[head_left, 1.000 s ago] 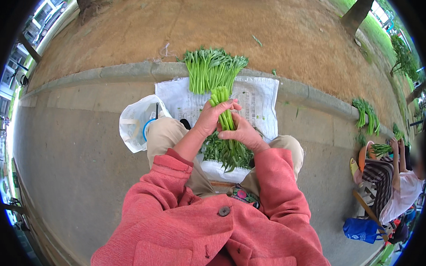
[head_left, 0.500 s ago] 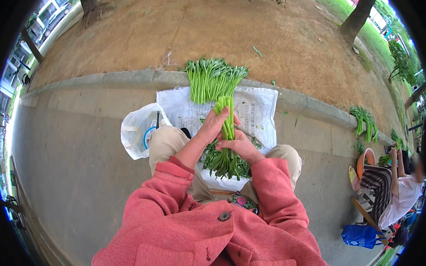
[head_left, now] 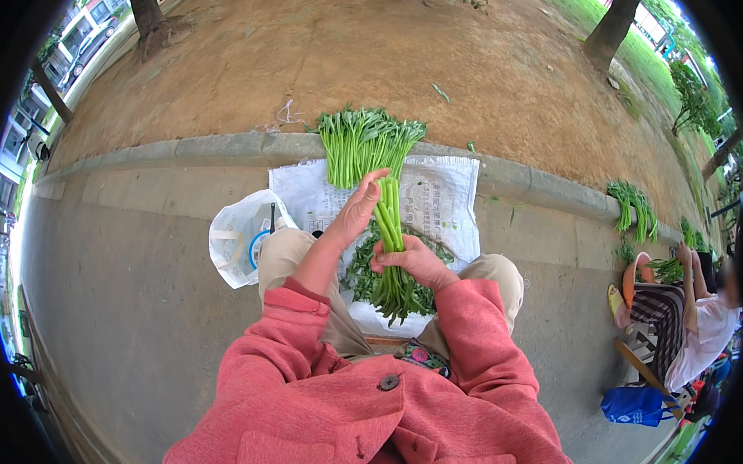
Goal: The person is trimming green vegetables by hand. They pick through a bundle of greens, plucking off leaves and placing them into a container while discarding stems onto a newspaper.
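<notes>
"What are the hands doing in the head view, the only one we have?"

"The right hand (head_left: 415, 262) is closed round a bunch of green stems (head_left: 390, 208), towards its leafy end, above the middle of the white sack (head_left: 464, 215). The left hand (head_left: 357, 211) is open, fingers straight, by the bunch's cut ends (touching or just beside, I can't tell)."

"Which step would you call that?"

"Evening up a handful, I'd judge. A row of greens (head_left: 350, 153) lies at the sack's far edge, neatly aligned. The next move seems to call for a steady right grip and a flat left palm against the cut ends."

"And what's hard to make out?"

"The right fingers behind the stems, for one. A heap of loose leaves (head_left: 356, 268) on the sack's near part is half covered by the bunch and the hands. Left of the sack, a white bag (head_left: 228, 235) holds a blue round thing (head_left: 255, 246), partly hidden by the bag's side. Well to the sack's right, a seated co-worker (head_left: 701, 350) is cut off by the dark rim, and the greens they handle are too small to read."
</notes>
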Available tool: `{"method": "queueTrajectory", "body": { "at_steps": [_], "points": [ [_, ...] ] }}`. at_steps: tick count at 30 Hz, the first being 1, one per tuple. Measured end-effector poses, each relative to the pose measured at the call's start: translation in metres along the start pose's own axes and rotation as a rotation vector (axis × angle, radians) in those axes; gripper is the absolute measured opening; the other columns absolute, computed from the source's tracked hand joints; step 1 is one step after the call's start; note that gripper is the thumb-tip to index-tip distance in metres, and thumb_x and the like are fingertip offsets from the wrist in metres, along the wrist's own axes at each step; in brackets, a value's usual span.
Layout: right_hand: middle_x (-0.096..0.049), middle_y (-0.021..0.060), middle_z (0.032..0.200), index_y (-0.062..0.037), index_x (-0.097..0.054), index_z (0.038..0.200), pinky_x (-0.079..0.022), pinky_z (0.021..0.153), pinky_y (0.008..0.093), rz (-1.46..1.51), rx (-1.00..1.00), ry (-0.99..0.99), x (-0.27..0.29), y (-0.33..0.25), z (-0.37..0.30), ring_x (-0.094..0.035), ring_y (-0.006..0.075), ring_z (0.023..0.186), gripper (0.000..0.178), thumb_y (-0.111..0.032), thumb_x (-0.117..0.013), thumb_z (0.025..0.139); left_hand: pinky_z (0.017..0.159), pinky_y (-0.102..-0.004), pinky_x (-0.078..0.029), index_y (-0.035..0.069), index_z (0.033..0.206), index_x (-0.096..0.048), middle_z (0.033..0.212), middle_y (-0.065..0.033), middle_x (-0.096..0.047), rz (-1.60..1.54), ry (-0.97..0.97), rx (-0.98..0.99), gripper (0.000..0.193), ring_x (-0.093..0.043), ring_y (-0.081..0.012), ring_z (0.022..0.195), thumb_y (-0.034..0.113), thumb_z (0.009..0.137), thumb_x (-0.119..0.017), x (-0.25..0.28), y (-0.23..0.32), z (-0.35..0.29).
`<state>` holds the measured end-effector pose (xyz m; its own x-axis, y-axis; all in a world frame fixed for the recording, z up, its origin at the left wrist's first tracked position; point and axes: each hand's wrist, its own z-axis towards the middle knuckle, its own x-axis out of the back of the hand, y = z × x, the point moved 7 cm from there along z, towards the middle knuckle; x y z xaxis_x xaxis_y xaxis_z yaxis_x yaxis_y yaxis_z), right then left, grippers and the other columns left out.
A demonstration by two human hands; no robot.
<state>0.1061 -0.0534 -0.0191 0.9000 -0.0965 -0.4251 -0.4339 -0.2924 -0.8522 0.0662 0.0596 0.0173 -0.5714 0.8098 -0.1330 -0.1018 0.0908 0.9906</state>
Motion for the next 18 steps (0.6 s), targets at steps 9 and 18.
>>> {"method": "queueTrajectory", "body": {
  "at_steps": [9, 18],
  "points": [
    [-0.061, 0.0086, 0.08, 0.0004, -0.054, 0.094, -0.049, 0.069, 0.0303, 0.154, 0.024, 0.117, 0.011, 0.001, 0.002, -0.06, 0.0189, 0.073, 0.016, -0.002, -0.06, 0.079, 0.077, -0.0292, -0.047, 0.002, 0.11, -0.045, 0.101, -0.009, -0.052, -0.054, 0.288, -0.14, 0.058, -0.053, -0.015, 0.09, 0.027, 0.069, -0.077, 0.004, -0.001, -0.017],
    [-0.06, 0.006, 0.08, -0.0007, -0.055, 0.093, -0.048, 0.068, 0.0278, 0.007, 0.097, 0.165, 0.014, 0.002, 0.004, -0.06, 0.0162, 0.073, 0.017, -0.006, -0.063, 0.08, 0.067, -0.0232, -0.046, 0.003, 0.084, -0.055, 0.078, -0.0012, -0.058, 0.011, 0.312, -0.175, 0.01, -0.054, -0.0073, 0.072, 0.007, 0.081, -0.063, 0.0, -0.015, -0.017]
  ]
}}
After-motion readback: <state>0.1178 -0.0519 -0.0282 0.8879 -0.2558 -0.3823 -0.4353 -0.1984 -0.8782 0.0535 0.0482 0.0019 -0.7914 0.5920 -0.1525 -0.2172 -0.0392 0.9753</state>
